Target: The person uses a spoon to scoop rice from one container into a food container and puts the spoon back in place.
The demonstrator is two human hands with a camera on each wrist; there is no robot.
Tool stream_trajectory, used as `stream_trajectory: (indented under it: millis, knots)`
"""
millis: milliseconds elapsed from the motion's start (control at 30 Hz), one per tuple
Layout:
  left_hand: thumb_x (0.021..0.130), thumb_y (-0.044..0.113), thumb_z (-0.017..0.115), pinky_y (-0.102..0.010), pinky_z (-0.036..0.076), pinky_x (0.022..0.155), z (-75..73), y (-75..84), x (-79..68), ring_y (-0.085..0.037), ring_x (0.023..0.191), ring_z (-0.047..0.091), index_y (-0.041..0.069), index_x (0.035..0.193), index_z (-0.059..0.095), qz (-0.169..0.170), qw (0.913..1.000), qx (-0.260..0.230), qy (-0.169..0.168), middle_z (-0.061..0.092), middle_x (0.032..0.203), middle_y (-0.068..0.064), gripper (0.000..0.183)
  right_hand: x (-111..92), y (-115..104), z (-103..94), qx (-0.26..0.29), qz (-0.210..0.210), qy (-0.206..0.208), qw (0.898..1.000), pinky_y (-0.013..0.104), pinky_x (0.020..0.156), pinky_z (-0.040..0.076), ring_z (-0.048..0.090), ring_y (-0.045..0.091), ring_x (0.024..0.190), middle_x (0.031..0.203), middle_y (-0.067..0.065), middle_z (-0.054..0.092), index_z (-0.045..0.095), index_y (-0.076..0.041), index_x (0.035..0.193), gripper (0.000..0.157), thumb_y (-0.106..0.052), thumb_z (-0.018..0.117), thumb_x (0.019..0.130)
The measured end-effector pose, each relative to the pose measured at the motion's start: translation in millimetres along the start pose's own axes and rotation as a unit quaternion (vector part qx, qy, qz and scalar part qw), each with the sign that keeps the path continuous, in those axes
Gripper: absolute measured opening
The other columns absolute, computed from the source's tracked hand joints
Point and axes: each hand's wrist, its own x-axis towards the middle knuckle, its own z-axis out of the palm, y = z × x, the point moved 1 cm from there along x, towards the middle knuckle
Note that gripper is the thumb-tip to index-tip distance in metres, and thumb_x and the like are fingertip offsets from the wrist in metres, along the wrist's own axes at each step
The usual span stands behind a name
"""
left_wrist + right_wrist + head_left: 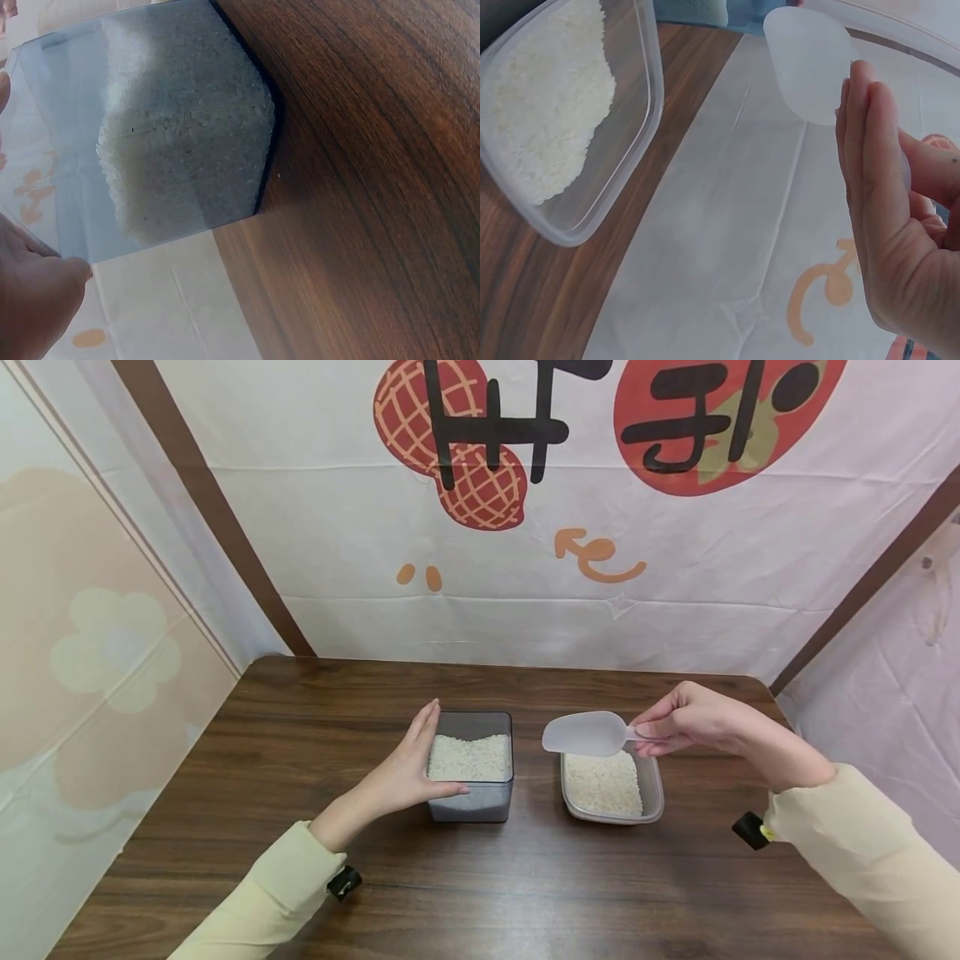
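Observation:
My left hand (405,777) rests against a tall grey see-through container (471,808) of rice, its fingers straight along the left side and its thumb along the front rim. In the left wrist view, rice (191,127) fills much of this container behind its clear wall. The handle of a translucent white scoop (588,733) is pinched between the thumb and fingers of my right hand (686,718). The scoop hangs above the back of a low clear plastic tub (652,793), which also holds rice (603,783). No grains show in the scoop.
Both containers stand side by side on a dark wooden table (525,893), with a gap between them. Behind the table hangs a white printed cloth (337,543). Another cloth (112,710) borders the left side.

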Motion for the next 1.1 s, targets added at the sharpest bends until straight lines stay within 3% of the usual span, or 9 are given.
stream_trajectory:
  millis: [300,933,1100]
  knots:
    - [0.067,0.049,0.075,-0.054,0.032,0.098,1.9,-1.4,0.1,-0.04,0.132,0.02,0.002,0.146,-0.002,0.016,0.9998,0.007,0.014,0.0,0.151,-0.015,0.119,9.1,-10.5,10.5,-0.003,-0.012,-0.009,1.0,0.03,0.074,0.052,0.066,0.015,0.075,0.083,0.015,0.068,0.046,0.026,0.114,0.038,0.002,0.056,0.086]
    - [0.068,0.047,0.076,-0.051,0.03,0.1,0.9,1.8,-0.8,-0.037,0.133,0.019,-0.001,0.145,0.001,0.006,0.9999,0.009,0.005,0.0,0.151,-0.015,0.118,22.2,-25.0,30.8,-0.034,-0.021,-0.016,0.999,0.025,0.069,0.053,0.066,0.011,0.07,0.078,0.014,0.068,0.051,0.023,0.111,0.032,0.002,0.055,0.087]
    - [0.068,0.045,0.077,-0.052,0.031,0.1,0.8,1.5,-1.0,-0.037,0.133,0.018,0.0,0.145,0.0,0.003,1.0,0.004,0.004,0.0,0.151,-0.015,0.118,25.8,-34.3,36.3,-0.075,-0.016,0.001,0.997,0.026,0.068,0.053,0.066,0.012,0.069,0.078,0.015,0.068,0.058,0.018,0.107,0.027,0.0,0.057,0.087]
